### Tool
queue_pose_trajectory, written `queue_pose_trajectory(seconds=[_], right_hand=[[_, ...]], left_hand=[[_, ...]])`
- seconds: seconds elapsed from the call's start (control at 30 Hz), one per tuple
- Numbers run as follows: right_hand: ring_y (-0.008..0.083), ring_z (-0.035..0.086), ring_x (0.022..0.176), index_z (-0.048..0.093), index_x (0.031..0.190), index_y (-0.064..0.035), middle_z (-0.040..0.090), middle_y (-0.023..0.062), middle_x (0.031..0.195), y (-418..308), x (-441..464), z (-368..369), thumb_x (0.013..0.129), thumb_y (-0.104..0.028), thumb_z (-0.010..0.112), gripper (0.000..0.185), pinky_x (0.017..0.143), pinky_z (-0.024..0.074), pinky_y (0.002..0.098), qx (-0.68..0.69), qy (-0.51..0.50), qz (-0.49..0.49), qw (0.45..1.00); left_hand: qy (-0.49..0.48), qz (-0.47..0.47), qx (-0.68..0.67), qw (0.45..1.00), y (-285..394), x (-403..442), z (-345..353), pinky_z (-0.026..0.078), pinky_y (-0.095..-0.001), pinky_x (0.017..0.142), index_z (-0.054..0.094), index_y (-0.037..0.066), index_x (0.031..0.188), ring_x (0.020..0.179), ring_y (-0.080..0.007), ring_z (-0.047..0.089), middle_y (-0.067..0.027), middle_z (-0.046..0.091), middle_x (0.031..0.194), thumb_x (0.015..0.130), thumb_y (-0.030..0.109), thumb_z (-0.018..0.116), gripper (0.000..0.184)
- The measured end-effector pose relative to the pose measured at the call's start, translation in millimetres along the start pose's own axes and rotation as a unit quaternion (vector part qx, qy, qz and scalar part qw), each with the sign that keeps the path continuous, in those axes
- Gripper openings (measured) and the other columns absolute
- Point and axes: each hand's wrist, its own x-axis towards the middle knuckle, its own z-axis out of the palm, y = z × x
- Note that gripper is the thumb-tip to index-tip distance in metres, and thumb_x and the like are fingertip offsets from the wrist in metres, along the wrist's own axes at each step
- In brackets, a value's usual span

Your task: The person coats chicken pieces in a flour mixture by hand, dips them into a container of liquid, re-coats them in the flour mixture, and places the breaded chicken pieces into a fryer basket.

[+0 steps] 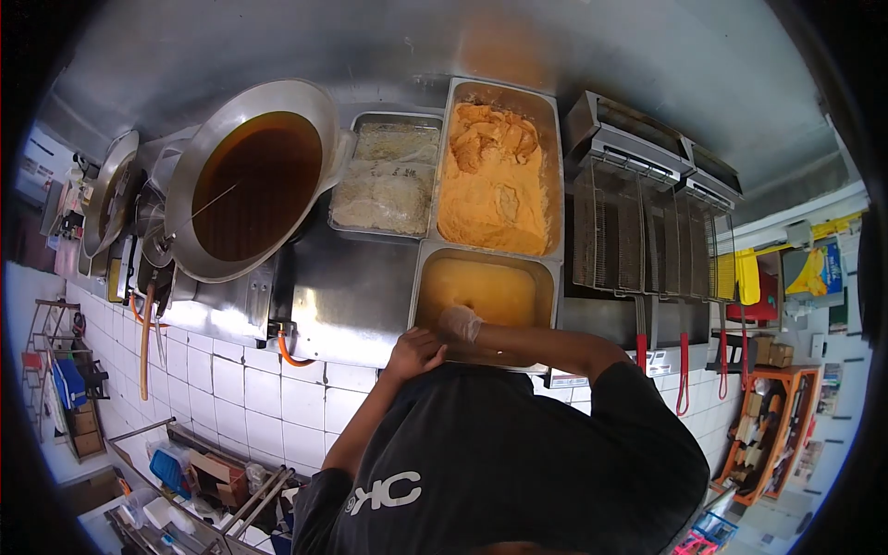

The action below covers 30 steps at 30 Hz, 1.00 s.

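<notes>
Left hand (pixel 417 352) curled at steel pan's (pixel 550 285) near-left rim; gloved right hand (pixel 459 324) in yellow liquid (pixel 493 285); cannot tell either grip.

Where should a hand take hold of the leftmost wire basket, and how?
Grip the wire basket by its red handle, probably coming from the person's side: the handle extends from the near end towards the person, while the sides are only thin mesh. The right hand seems better placed, since the basket stands on that side.
</notes>
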Motion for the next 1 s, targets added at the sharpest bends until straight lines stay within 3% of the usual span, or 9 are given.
queue_pose_trajectory(seconds=[0.1,0.17,0.27,0.43,0.77,1.0], right_hand=[[0.0340,0.074,0.077,0.074,0.085,-0.0116,0.073,0.0122,0.083,3.4,1.8,-24.9,0.084,-0.029,0.068,0.019,0.070,0.0579,0.0464,-0.044,-0.012,-0.028,0.999],[0.0364,0.073,0.083,0.070,0.090,-0.0102,0.073,0.0148,0.087,-11.9,-27.6,-92.4,0.085,-0.025,0.067,0.016,0.073,0.0576,0.0483,-0.016,0.025,-0.106,0.994],[0.0398,0.072,0.086,0.069,0.102,-0.0108,0.071,0.0177,0.090,-12.0,-58.4,-137.7,0.082,-0.015,0.067,0.020,0.078,0.0576,0.0504,0.002,0.011,-0.097,0.995],[0.0410,0.071,0.091,0.069,0.105,-0.0095,0.072,0.0185,0.095,-14.6,-98.6,-172.8,0.083,-0.017,0.068,0.023,0.081,0.0562,0.0519,0.067,0.021,-0.032,0.997],[0.0366,0.067,0.107,0.069,0.121,-0.0109,0.072,0.0162,0.114,10.5,-143.1,-137.7,0.093,-0.028,0.067,0.032,0.095,0.0529,0.0477,0.158,0.115,0.064,0.979],[0.0343,0.065,0.108,0.068,0.124,-0.0119,0.070,0.0150,0.119,27.1,-151.0,-132.9,0.092,-0.030,0.071,0.037,0.094,0.0506,0.0460,0.285,0.125,0.049,0.949]], left_hand=[[0.015,0.013,0.010,1.000,2.0,1.6,-2.2,0.049,-0.0365,0.065,0.066,0.009,0.070,0.069,-0.0230,0.061,-0.0037,0.063,0.073,0.086,0.013,0.075,0.019],[0.018,0.010,0.009,1.000,1.8,2.0,-2.6,0.049,-0.0368,0.065,0.066,0.009,0.070,0.070,-0.0230,0.061,-0.0038,0.063,0.073,0.086,0.013,0.075,0.019],[0.020,0.007,0.001,1.000,-0.4,-0.7,0.8,0.049,-0.0374,0.065,0.066,0.009,0.070,0.070,-0.0231,0.061,-0.0041,0.063,0.073,0.086,0.013,0.075,0.019],[-0.006,-0.006,0.003,1.000,-0.8,-2.9,-0.7,0.049,-0.0375,0.065,0.065,0.009,0.069,0.069,-0.0237,0.061,-0.0042,0.064,0.074,0.086,0.013,0.076,0.020],[-0.007,-0.015,-0.016,1.000,0.3,-0.3,-1.4,0.049,-0.0384,0.065,0.063,0.009,0.066,0.067,-0.0240,0.062,-0.0044,0.063,0.070,0.086,0.013,0.075,0.023],[-0.019,-0.025,-0.014,0.999,1.2,0.7,-1.3,0.049,-0.0377,0.065,0.062,0.009,0.066,0.066,-0.0240,0.061,-0.0043,0.061,0.069,0.086,0.012,0.075,0.023]])
